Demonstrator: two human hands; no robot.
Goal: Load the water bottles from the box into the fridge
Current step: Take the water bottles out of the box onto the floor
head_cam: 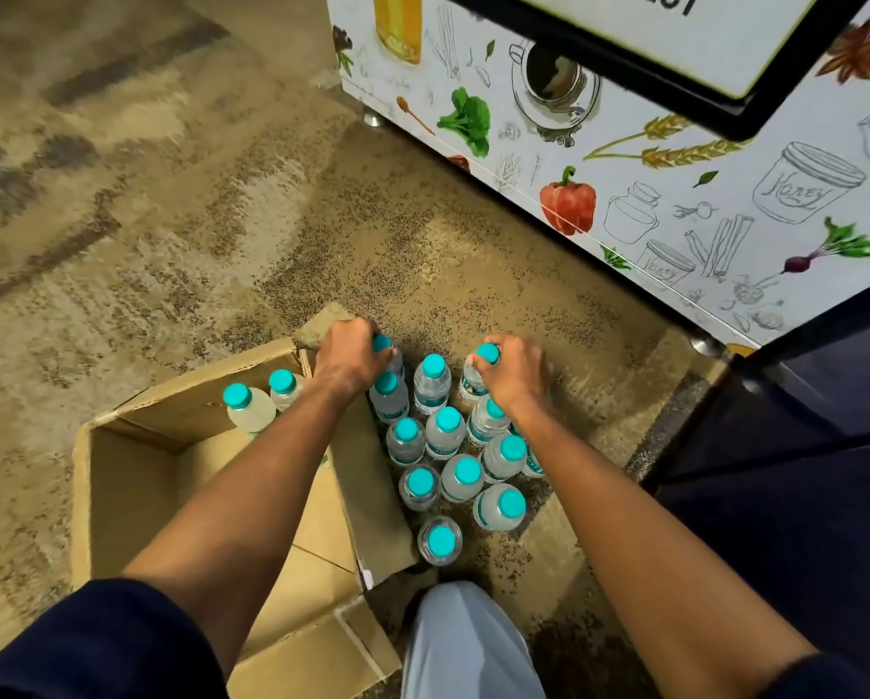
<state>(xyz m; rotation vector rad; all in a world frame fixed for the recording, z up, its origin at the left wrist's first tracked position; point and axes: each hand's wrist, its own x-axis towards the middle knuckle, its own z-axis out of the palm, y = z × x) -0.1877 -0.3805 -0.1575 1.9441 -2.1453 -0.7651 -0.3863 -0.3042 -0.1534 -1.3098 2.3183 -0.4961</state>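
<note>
Several clear water bottles (pixel 445 433) with teal caps stand upright on the carpet, right of an open cardboard box (pixel 135 476). Two more bottles (pixel 249 408) stand in the box's far corner. My left hand (pixel 350 358) grips the neck of a bottle at the cluster's far left. My right hand (pixel 516 378) grips the top of a bottle (pixel 476 375) at the far right. The fridge (pixel 675 184), white with food drawings, stands beyond the bottles at the upper right.
The box's flaps lie open toward me and to its right (pixel 372 496). A dark open door or panel (pixel 801 421) stands at the right edge. My grey-trousered knee (pixel 466 643) is just behind the bottles. Patterned carpet (pixel 145 219) stretches to the left.
</note>
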